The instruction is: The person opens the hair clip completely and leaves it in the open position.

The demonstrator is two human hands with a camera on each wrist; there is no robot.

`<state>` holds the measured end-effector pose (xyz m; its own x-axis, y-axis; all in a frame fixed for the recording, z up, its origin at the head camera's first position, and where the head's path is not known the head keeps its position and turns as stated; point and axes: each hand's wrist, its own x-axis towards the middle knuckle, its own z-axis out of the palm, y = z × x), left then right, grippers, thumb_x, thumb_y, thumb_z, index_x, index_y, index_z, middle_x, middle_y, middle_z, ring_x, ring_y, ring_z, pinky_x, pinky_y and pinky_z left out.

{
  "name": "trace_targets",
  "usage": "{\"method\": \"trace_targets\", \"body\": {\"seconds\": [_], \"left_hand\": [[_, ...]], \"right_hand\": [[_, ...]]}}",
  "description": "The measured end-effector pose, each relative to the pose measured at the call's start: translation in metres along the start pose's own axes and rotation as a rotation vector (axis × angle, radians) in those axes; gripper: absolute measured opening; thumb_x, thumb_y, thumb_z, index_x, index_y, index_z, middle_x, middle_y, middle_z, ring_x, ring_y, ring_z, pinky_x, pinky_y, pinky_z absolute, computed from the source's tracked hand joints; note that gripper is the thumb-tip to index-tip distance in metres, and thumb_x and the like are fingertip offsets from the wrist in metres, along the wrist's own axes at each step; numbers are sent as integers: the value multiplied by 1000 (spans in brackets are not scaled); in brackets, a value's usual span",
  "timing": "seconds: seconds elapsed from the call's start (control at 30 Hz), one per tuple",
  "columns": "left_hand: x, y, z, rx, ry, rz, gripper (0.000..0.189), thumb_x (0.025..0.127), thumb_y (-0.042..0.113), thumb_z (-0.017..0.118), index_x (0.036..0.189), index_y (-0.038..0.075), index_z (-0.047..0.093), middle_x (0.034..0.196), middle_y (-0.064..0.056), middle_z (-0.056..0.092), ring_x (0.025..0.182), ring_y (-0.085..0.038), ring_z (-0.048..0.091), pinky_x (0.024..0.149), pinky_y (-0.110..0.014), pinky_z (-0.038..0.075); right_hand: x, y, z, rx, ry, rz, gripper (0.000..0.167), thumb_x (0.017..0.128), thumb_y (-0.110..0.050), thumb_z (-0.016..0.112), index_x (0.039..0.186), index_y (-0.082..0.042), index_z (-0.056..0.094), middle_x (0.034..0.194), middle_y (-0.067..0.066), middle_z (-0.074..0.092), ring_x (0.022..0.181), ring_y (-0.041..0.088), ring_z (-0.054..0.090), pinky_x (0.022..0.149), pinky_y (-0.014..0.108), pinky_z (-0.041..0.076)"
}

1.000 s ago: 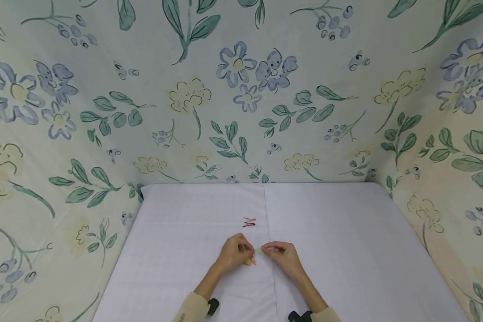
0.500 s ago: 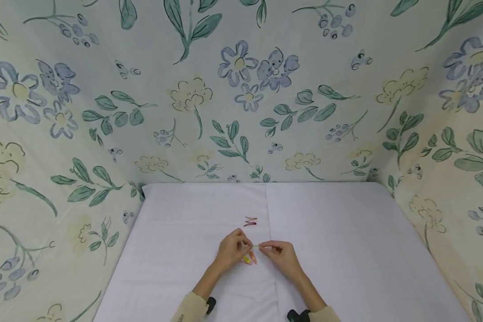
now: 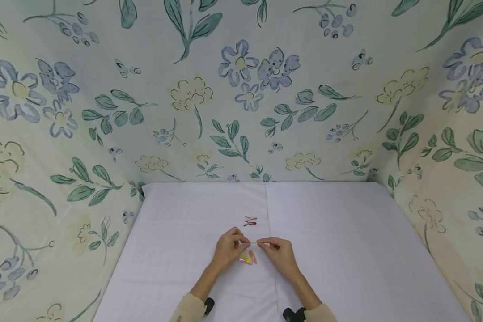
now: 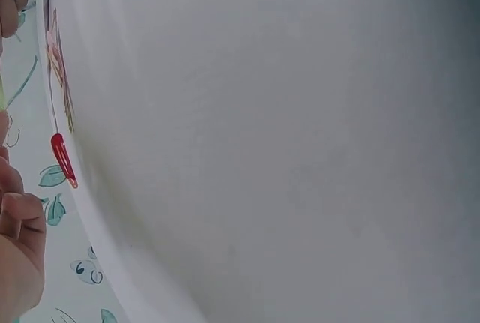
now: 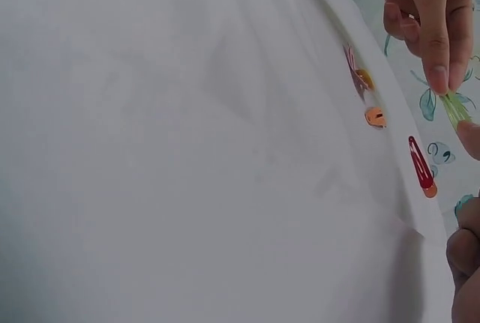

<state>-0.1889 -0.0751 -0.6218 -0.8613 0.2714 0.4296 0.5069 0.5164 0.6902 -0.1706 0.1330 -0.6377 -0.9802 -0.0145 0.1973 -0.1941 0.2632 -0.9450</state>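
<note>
A small pale green snap hair clip (image 3: 254,243) is stretched between my two hands above the white cloth. My left hand (image 3: 227,248) pinches one end with thumb and fingertips. The other end is pinched by my right hand (image 3: 279,257). In the right wrist view the green clip (image 5: 454,111) runs from the left fingertips to the right thumb. Just below the hands lie a yellow clip (image 3: 245,258), an orange clip (image 3: 252,256) and a pink one partly hidden beside the yellow. Beyond the hands is a red clip (image 5: 420,162) with an orange-brown one close by.
A white cloth (image 3: 326,232) with a lengthwise seam covers the table. Floral fabric (image 3: 225,125) hangs at the back and both sides. A dark wrist device (image 3: 294,314) sits at the right cuff, another (image 3: 209,306) at the left.
Both hands have moved slightly away from the body with the green clip, still pinching it. More of the yellow, orange and pink clips now shows below the left hand.
</note>
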Motion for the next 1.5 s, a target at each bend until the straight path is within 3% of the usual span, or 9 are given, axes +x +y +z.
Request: {"method": "trace_targets", "body": {"seconds": [0.23, 0.47, 0.6, 1.07, 1.33, 1.5], "left_hand": [[3, -3, -6, -67, 27, -5, 10, 78, 1, 87, 80, 7, 81, 80, -1, 64, 62, -11, 55, 58, -17, 46], [10, -6, -13, -124, -13, -55, 5, 81, 5, 86, 83, 4, 81, 82, -3, 65, 67, -6, 55, 61, -18, 48], [11, -10, -14, -156, -17, -53, 5, 80, 3, 85, 83, 2, 81, 82, -6, 66, 68, -7, 55, 60, -18, 47], [17, -9, -21, -110, -28, -16, 6, 80, -1, 85, 83, 3, 82, 83, -3, 65, 67, -13, 54, 58, -18, 44], [22, -10, -21, -151, -87, -57, 5, 83, 4, 84, 83, -1, 81, 85, -6, 66, 69, -8, 53, 60, -17, 44], [24, -11, -21, -171, -113, -80, 8, 85, 6, 83, 84, -2, 81, 86, -7, 66, 70, -9, 54, 61, -17, 45]], "right_hand": [[5, -4, -2, -28, -103, 23, 7, 86, -20, 85, 92, -17, 84, 56, -7, 40, 51, -4, 33, 50, 14, 27], [17, -8, -3, -49, -146, -16, 9, 86, -22, 84, 93, -17, 84, 56, -6, 43, 52, -2, 36, 49, 15, 29], [23, -8, -2, -44, -166, -33, 8, 88, -20, 82, 94, -15, 84, 56, -3, 49, 53, -2, 39, 50, 15, 31], [40, -6, -2, 2, -267, 7, 13, 91, -19, 79, 98, -8, 83, 65, 20, 65, 54, -3, 36, 52, 15, 32], [44, -4, -8, -4, -322, 13, 14, 93, -19, 78, 99, -9, 83, 86, 18, 78, 60, -2, 45, 55, 15, 39], [43, -1, -8, -3, -332, 21, 13, 93, -19, 77, 99, -8, 83, 83, 21, 76, 59, -2, 42, 54, 15, 37]]}}
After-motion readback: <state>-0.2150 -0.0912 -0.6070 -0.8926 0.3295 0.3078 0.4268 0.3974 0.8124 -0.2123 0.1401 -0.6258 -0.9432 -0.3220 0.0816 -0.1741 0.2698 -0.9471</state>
